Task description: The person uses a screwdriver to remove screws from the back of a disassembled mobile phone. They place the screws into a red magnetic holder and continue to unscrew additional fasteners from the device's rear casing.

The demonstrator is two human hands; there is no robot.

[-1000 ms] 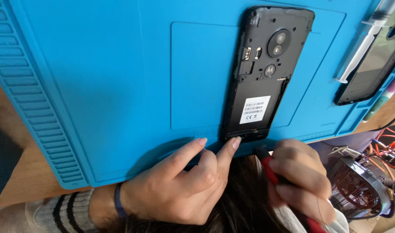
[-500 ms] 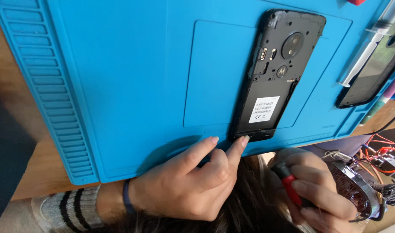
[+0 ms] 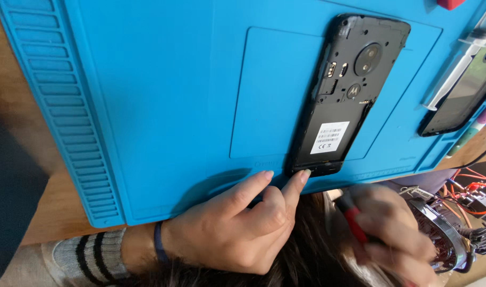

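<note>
Clenched around a red-handled tool (image 3: 353, 223), the right hand (image 3: 394, 234) sits blurred just off the near edge of the blue work mat (image 3: 163, 106), so the grip there is closed on the tool's shaft, though its tip cannot be made out. Beside it, the left hand (image 3: 229, 228) holds nothing: its index finger and another fingertip are stretched out, the rest curled loosely, and one fingertip (image 3: 302, 175) touches the bottom end of the opened black phone (image 3: 346, 95). The other extended fingertip rests on the mat just beside that corner.

Just beyond both hands, the phone lies flat on the mat with its back cover off, showing the round camera, inner frame and a white label near the lower end. It lies slightly tilted, its bottom end nearest the fingers.

Farther off past the right hand, a second dark phone-shaped part (image 3: 461, 95) lies at the mat's edge with a pale slim tool (image 3: 458, 64) across it. The left wrist wears a dark blue band (image 3: 159, 242) and a striped sleeve (image 3: 89, 255). Close beside the right hand sits a round metal object with red wires (image 3: 466, 202) on the wooden desk (image 3: 19, 117).
</note>
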